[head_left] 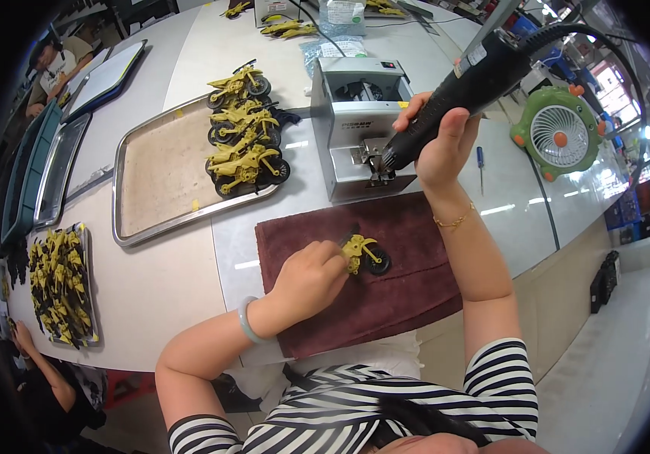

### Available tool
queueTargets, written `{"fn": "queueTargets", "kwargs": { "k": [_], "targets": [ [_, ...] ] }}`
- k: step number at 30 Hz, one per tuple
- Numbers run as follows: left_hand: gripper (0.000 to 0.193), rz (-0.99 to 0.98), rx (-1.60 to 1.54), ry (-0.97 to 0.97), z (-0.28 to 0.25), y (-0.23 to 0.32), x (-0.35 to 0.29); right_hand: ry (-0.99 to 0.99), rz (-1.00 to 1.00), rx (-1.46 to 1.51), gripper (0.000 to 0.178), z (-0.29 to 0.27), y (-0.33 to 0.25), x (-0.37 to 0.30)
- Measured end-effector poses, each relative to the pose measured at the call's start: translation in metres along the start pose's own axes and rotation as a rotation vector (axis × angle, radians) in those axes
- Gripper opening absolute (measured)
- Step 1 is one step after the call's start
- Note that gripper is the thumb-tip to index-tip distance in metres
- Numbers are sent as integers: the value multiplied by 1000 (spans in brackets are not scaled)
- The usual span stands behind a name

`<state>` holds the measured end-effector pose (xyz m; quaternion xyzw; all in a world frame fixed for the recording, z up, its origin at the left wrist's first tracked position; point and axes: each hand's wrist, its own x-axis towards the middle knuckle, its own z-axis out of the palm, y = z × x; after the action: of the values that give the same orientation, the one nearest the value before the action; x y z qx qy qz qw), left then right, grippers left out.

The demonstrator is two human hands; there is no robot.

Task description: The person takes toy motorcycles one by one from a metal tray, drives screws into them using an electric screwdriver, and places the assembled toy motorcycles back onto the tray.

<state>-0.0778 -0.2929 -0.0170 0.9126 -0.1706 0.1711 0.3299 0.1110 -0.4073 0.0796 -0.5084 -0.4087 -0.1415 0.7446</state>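
My left hand (308,277) grips a small yellow toy motorcycle (363,253) with black wheels and holds it down on a dark red cloth (408,295). My right hand (438,140) holds a black electric screwdriver (461,94) with a cable, raised above the cloth. Its tip points down at the front slot of a grey screw-feeder box (355,129).
A steel tray (158,174) holds several finished yellow motorcycles (245,144). Another tray (60,284) at the left is full of yellow and black parts. A green desk fan (559,132) stands at the right, a small screwdriver (480,166) beside it. Other people sit at the far left.
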Motion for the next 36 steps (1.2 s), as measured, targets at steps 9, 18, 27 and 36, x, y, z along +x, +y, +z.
{"fn": "queueTargets", "kwargs": {
  "k": [9, 18, 27, 36],
  "targets": [
    [21, 31, -59, 4, 5, 0, 1, -77, -60, -166, 72, 9, 3, -1],
    [14, 51, 15, 33, -3, -1, 0, -183, 201, 180, 88, 2, 9, 13],
    [13, 87, 2, 17, 9, 6, -10, 42, 29, -37, 81, 5, -3, -17],
    [31, 84, -561, -103, -58, 36, 23, 27, 33, -30, 83, 3, 7, -12]
  ]
}}
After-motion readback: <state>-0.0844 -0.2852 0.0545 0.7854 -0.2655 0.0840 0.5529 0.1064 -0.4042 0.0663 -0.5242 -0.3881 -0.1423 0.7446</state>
